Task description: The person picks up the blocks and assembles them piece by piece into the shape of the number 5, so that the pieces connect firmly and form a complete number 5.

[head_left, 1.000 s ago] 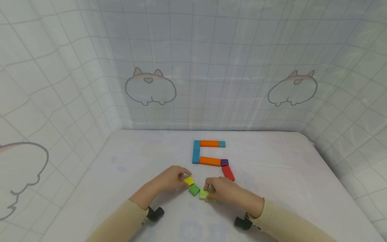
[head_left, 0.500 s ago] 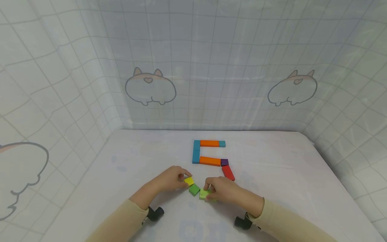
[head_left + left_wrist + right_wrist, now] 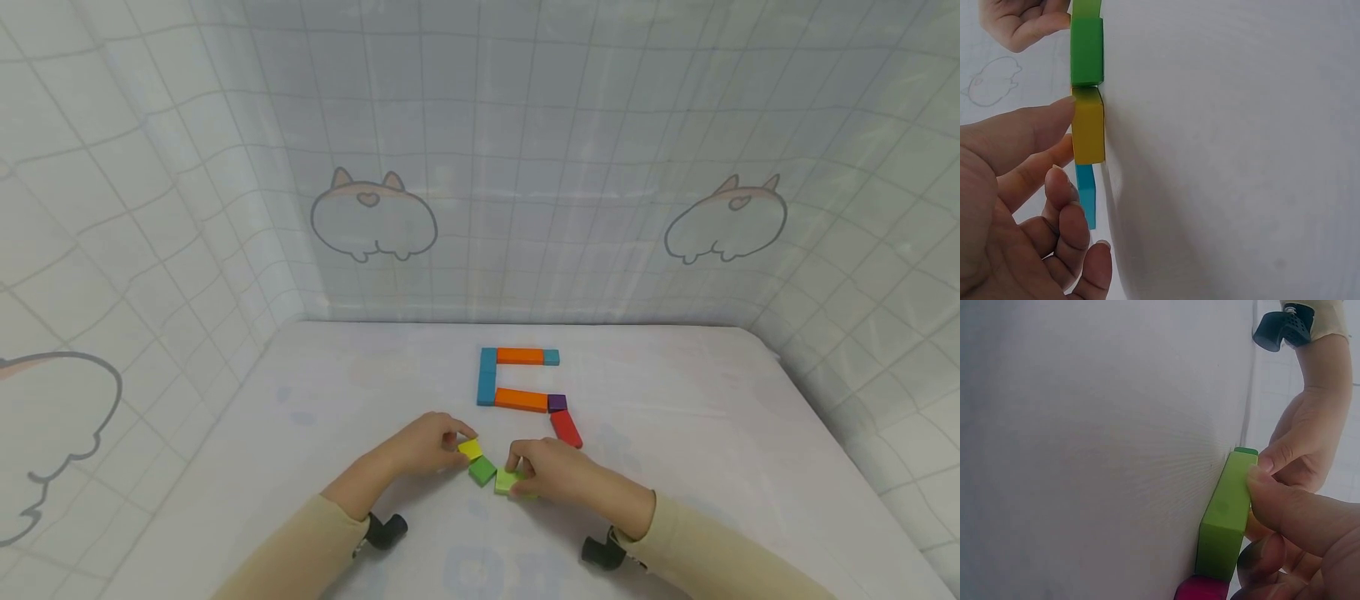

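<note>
In the head view my left hand (image 3: 429,443) pinches a small yellow block (image 3: 470,449) between thumb and index finger, its other fingers loosely curled. Seen from the left wrist, the yellow block (image 3: 1089,128) touches a green block (image 3: 1087,53) end to end. That green block (image 3: 482,471) lies at an angle between the yellow one and a light green block (image 3: 504,481). My right hand (image 3: 555,471) grips the light green block from above, covering part of it. The right wrist view shows its long side (image 3: 1229,494), with a magenta-looking block (image 3: 1202,589) at its near end.
Farther back lie blue blocks (image 3: 487,377), an orange block (image 3: 520,357), a second orange block (image 3: 521,401), a small teal block (image 3: 551,357), a purple block (image 3: 557,403) and a slanted red block (image 3: 566,429). A white cloth (image 3: 675,417) covers the table; a grid-patterned curtain (image 3: 547,125) stands behind.
My left hand and the yellow block have shifted very slightly to the right. The right hand and the light green block stay where they were.
</note>
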`<state>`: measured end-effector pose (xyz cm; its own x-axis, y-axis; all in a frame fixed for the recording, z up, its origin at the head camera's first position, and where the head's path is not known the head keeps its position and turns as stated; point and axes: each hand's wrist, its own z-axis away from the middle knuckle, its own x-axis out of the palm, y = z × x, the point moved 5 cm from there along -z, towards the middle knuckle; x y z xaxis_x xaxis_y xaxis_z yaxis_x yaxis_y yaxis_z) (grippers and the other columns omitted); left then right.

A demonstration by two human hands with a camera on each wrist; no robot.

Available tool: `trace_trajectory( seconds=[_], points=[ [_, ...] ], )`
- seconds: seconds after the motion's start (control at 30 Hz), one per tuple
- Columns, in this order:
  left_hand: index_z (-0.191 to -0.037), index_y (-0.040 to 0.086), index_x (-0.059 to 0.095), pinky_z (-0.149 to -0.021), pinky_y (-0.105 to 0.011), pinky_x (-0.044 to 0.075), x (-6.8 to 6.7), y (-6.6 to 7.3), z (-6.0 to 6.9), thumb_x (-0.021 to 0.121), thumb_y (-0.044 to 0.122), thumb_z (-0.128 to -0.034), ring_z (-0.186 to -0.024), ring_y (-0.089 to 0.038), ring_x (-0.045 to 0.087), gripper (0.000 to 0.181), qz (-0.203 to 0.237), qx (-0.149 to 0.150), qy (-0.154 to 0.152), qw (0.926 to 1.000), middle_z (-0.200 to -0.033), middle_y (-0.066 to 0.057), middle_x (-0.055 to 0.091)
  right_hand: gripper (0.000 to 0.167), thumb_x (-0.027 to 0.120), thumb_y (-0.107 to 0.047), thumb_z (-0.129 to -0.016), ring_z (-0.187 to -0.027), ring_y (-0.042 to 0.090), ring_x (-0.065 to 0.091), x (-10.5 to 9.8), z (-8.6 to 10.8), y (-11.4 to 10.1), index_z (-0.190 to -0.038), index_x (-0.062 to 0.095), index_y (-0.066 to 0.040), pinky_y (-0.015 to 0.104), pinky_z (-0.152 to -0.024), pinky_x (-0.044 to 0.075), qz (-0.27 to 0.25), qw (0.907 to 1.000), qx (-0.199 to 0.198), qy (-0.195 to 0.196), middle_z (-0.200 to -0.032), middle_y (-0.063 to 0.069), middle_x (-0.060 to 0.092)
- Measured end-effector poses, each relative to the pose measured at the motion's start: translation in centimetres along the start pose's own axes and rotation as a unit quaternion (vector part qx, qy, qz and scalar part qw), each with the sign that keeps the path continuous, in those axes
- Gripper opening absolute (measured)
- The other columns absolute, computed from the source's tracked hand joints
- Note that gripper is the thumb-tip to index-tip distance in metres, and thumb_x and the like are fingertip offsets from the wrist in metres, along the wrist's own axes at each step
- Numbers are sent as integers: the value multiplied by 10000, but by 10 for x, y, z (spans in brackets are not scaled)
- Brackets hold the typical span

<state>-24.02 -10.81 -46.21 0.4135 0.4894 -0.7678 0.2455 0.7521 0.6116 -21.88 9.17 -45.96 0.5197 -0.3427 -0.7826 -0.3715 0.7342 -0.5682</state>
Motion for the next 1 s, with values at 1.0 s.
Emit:
trace_trajectory(
  seconds=[1.0],
  points=[
    [-1179, 222, 756, -770, -286, 476, 9, 14, 4, 828, 248, -838, -887, -115, 518, 350, -103, 463, -296, 9984, -928, 110, 604, 231, 828, -260, -834, -641, 107, 524, -1, 0, -1, -1006, 685, -204, 239, -581, 458, -9, 10000, -23, -13, -703, -79, 574]
  ],
)
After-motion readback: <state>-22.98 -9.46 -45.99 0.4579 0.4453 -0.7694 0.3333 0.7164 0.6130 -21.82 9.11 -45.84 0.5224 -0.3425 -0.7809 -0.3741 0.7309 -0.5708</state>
